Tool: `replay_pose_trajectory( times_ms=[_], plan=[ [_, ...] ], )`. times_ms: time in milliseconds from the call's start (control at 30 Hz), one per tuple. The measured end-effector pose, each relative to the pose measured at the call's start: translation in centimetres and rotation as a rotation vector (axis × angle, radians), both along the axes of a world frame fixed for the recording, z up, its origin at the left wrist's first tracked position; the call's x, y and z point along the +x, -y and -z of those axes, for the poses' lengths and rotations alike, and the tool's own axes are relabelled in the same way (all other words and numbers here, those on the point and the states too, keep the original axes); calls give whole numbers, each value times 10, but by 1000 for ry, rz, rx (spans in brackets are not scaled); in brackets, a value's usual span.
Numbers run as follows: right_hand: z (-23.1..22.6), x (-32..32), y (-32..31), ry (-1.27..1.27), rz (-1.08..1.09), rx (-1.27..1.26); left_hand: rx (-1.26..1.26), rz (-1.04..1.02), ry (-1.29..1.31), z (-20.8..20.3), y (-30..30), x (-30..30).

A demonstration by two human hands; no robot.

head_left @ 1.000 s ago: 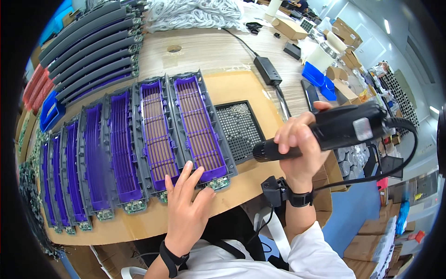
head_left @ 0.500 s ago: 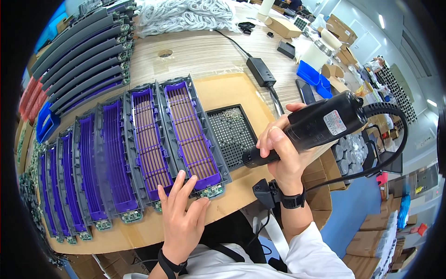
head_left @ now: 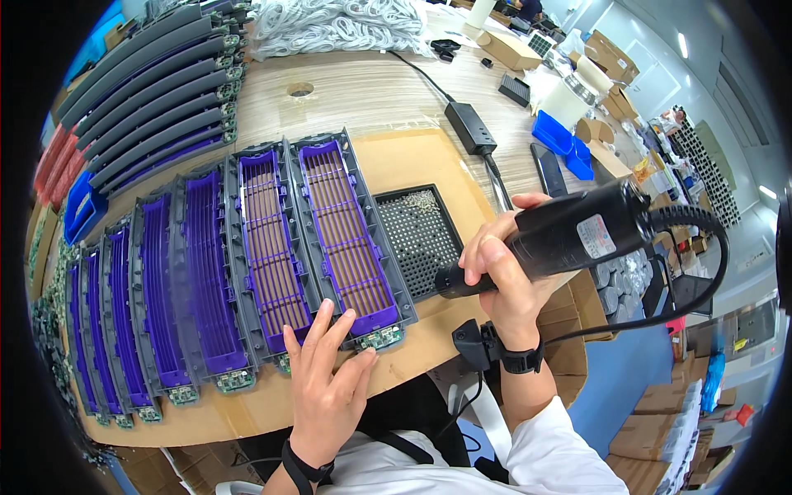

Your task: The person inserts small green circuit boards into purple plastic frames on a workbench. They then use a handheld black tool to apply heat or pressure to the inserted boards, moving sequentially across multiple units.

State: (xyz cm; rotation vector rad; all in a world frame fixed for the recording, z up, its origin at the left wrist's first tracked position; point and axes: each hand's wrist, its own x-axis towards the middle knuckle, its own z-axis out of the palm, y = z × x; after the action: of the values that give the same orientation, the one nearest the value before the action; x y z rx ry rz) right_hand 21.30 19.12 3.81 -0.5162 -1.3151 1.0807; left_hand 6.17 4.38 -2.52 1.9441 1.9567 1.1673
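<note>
While our right hand (head_left: 507, 276) wraps firmly around a thick black power tool (head_left: 569, 239), its nose pointing left, we find that nose over the near right part of a perforated black tray (head_left: 412, 243), and whether the two touch we cannot tell. The tool covers that corner of the tray, our own fingers cover part of its neck, and we can make out no bit at its tip. Over on the left, our left hand (head_left: 330, 392) is spread and grips nothing, its fingertips at the near ends of the rightmost purple-and-grey frame (head_left: 346, 239) and the neighbouring frame (head_left: 272, 239); how firmly they press, we can't say. Those two frames lie at the right end of the row on the cardboard sheet (head_left: 404, 161), just left of the tray. We see the green circuit board (head_left: 381, 337) at the rightmost frame's near end, but our fingers hide much of its neighbour's. Farther left, the frames crowd together, looking narrow toward the dark rim. Far left sits a stack of curved grey parts (head_left: 148, 95), cut off at the top, and beside it the far white cable bundle (head_left: 338, 29) runs out of view too.
</note>
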Motion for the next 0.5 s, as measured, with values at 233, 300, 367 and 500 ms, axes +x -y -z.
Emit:
replay_pose_trajectory(
  times_ms=[233, 300, 367, 500],
  plan=[
    [1, -1, -2, 15, -10, 10, 20, -26, 15, -1, -1, 3],
    [-2, 2, -1, 6, -9, 31, 25, -26, 16, -2, -1, 3],
    [-6, -1, 6, -27, 13, 43, 27, -28, 20, -2, 0, 2],
    [-17, -6, 24, -178, -69, 139, 39, -23, 24, 1, -1, 1]
  ],
)
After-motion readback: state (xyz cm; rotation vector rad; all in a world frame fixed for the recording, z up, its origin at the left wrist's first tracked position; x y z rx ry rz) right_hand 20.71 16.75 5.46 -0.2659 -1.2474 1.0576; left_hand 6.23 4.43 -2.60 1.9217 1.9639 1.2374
